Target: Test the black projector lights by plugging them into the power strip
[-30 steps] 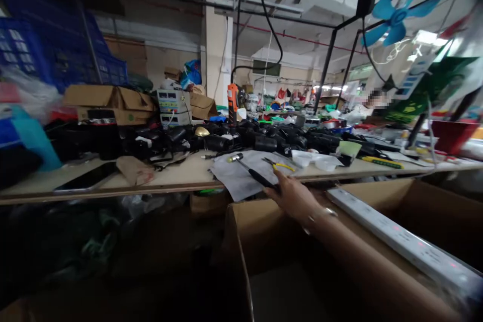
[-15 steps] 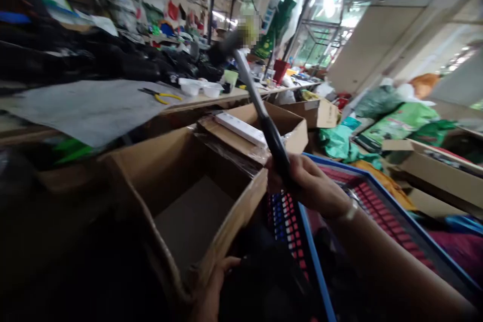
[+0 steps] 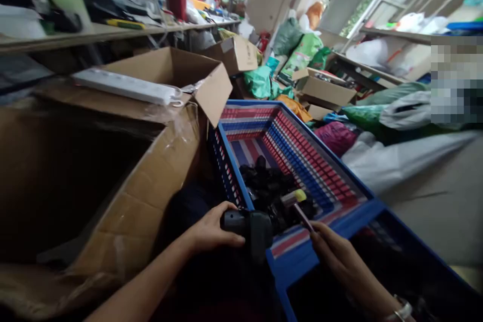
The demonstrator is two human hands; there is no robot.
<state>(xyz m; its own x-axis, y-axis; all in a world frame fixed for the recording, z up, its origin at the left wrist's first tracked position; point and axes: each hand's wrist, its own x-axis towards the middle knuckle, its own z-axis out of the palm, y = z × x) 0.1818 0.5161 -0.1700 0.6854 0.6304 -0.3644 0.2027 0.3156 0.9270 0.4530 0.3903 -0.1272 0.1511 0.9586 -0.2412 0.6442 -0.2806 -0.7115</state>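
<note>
My left hand (image 3: pixel 209 230) is closed around a black plastic part (image 3: pixel 259 235) with a round barrel and a boxy end, resembling a power tool body. My right hand (image 3: pixel 334 246) grips the handle of a hammer (image 3: pixel 303 216), whose greyish head has a yellow face. The hammer head is just right of the black part, over the blue crate (image 3: pixel 335 158). Inside that crate, lined with red, white and blue striped material, lies a pile of dark parts (image 3: pixel 269 181); their kind is too dark to tell.
A large open cardboard box (image 3: pixel 151 196) stands to my left. A white power strip (image 3: pixel 126 85) lies across the cardboard flaps behind it. A cluttered workbench (image 3: pixel 101 34) runs along the back left. Sacks and bags (image 3: pixel 411 146) are heaped at the right.
The hammer has come down from a raised position to the crate, beside the black part. My left hand with the black part shows more fully. The view has swung right.
</note>
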